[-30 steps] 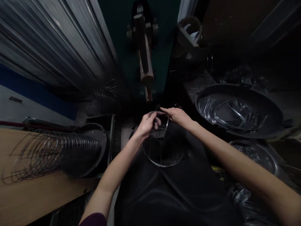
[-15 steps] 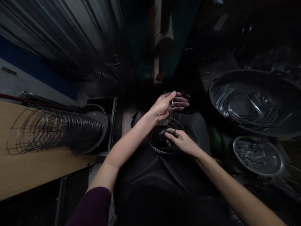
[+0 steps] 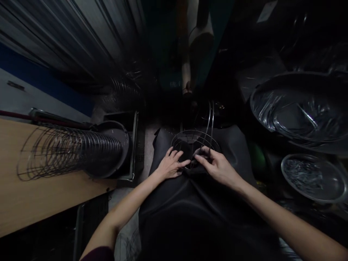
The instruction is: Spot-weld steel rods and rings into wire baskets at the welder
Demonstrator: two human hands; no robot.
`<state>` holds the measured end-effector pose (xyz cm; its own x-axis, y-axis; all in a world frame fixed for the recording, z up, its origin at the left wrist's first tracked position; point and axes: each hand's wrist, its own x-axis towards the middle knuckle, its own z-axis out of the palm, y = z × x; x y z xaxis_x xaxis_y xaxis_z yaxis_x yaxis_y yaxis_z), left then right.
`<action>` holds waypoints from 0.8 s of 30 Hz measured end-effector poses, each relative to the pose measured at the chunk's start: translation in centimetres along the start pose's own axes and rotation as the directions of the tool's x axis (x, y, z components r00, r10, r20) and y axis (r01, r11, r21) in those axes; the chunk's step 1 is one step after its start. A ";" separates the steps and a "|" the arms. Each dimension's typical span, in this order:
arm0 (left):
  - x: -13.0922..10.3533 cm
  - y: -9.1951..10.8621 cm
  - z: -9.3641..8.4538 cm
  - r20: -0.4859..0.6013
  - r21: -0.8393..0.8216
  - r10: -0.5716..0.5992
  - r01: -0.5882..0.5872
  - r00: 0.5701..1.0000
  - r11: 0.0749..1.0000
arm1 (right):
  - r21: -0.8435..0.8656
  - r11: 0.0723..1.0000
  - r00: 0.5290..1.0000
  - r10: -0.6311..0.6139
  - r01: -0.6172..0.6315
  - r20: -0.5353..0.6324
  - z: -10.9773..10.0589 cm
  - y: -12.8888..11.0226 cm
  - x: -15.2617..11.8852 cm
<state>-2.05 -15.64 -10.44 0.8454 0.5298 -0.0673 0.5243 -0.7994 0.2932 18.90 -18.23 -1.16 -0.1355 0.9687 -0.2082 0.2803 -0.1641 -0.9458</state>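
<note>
A round wire frame [image 3: 182, 132] with thin ribs lies over the dark apron [image 3: 168, 203] on my lap. At its near left rim, my left hand [image 3: 172, 165] rests with fingers spread, touching the frame and holding nothing. My right hand [image 3: 217, 166] is closed at the frame's right side, thumb and forefinger pinched on a bent metal wire [image 3: 208, 123]. Two bright lengths of this wire rise from the fingers toward a dark machine [image 3: 187, 78] in front. The wire's upper end is lost in shadow.
On the left, a long stack of wire rings [image 3: 67, 150] leans from a round holder over a wooden board [image 3: 16, 206]. At right stand a large basin [image 3: 299, 143] of bent wires and a smaller bowl [image 3: 335, 181] of short metal pieces.
My left hand has come down from beside the machine to the frame's near left rim. My right hand has stayed near the frame, and the bent wire now shows above it.
</note>
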 end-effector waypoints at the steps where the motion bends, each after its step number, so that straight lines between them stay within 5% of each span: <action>1: 0.3 -0.4 0.3 -0.022 0.014 0.004 -0.004 1.000 1.000 | -0.023 1.000 1.000 0.004 -0.004 -0.015 0.5 0.4 0.0; 7: 0.6 -1.4 0.7 -0.101 -0.009 0.001 -0.002 0.995 1.000 | -0.077 0.997 0.995 0.006 -0.014 -0.095 1.6 2.1 0.9; 15: 1.3 -2.5 1.5 -0.306 0.000 0.128 -0.135 0.943 0.991 | 0.112 0.993 0.990 -0.019 0.035 -0.139 0.4 -0.5 2.7; 17: 1.5 -2.6 1.1 -0.430 0.007 0.159 -0.173 0.889 0.985 | 0.119 0.992 0.990 -0.024 0.040 -0.137 0.5 -0.3 2.6; 21: 2.8 -2.2 -0.9 -0.679 0.083 0.202 -0.200 0.706 0.976 | 0.274 0.962 0.977 0.067 -0.009 -0.202 0.2 -0.6 2.9; 24: 4.5 -2.2 -3.2 -0.717 0.162 0.240 -0.177 0.654 0.971 | 0.286 0.957 0.958 0.046 0.038 -0.282 -0.7 -2.2 4.6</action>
<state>0.26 -10.54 -8.30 0.6059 0.3583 0.7102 0.3756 -0.9159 0.1416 18.32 -13.24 0.12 0.1508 0.9733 -0.1728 -0.0091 -0.1734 -0.9848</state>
